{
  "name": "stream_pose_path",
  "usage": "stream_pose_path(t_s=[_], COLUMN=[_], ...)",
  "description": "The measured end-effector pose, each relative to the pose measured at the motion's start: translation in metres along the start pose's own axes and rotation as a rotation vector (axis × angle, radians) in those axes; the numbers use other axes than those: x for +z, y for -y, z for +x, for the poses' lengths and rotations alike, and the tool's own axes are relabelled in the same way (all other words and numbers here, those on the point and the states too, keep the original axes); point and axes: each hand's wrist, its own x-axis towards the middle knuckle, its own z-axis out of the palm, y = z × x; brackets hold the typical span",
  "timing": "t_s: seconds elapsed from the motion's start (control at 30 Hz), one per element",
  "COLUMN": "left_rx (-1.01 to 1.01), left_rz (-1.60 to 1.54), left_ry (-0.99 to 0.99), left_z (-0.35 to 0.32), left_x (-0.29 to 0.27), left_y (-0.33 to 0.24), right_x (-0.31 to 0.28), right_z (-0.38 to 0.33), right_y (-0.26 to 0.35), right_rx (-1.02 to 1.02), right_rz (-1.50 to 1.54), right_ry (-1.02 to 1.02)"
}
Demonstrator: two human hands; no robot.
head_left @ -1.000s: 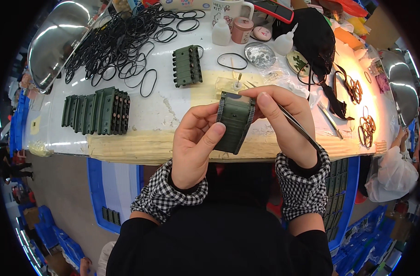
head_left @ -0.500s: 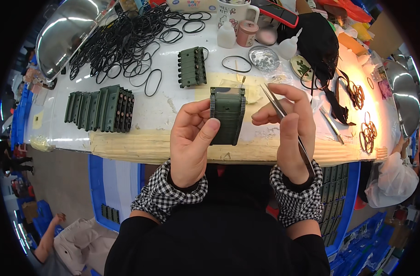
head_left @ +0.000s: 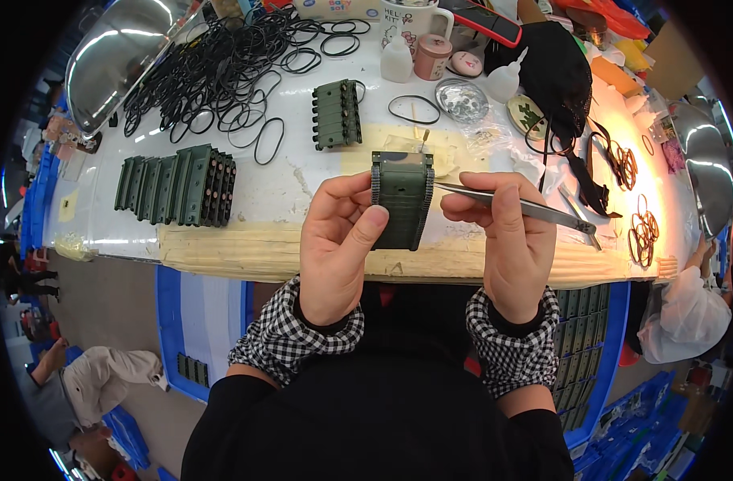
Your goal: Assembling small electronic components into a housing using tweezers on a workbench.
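My left hand grips a dark green toy tank body by its left side, upright over the table's front edge. Ribbed black tracks run down both its sides, and a patch of camouflage shows at its top. In my right hand is a pair of metal tweezers, pinched between thumb and fingers. The tips point left and reach the tank's right track; whether they touch it I cannot tell. Behind the tank stands a row of green wheeled hull parts. More green hull parts stand at the left.
Black rubber loops lie in a heap at the back left, with one loop apart. A metal dish, small bottles and a mug stand behind. Blue trays with green parts flank me below the table. A co-worker sits at the lower left.
The tweezers have swung from pointing up and away to lying nearly level, tips at the tank's right side. The tank has shifted slightly right. The co-worker at the lower left has moved.
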Motion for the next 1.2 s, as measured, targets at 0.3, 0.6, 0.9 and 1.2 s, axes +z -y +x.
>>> stream_pose_path(t_s=[0.3, 0.6, 0.9, 1.2], left_rx=[0.021, -0.098, -0.050, 0.058], left_rz=[0.027, -0.109, -0.138, 0.065], left_ry=[-0.014, -0.002, 0.111, 0.141], left_z=[-0.002, -0.002, -0.005, -0.006], left_x=[0.000, -0.003, -0.006, 0.001], left_y=[0.001, -0.001, 0.010, 0.009], right_x=[0.001, -0.004, 0.000, 0.008], right_z=[-0.001, 0.000, 0.003, 0.007], right_y=[0.000, -0.004, 0.004, 0.001], right_rx=[-0.100, -0.412, -0.207, -0.325], right_rz=[0.024, -0.342, -0.340, -0.500], right_ry=[0.033, 0.125, 0.107, 0.141])
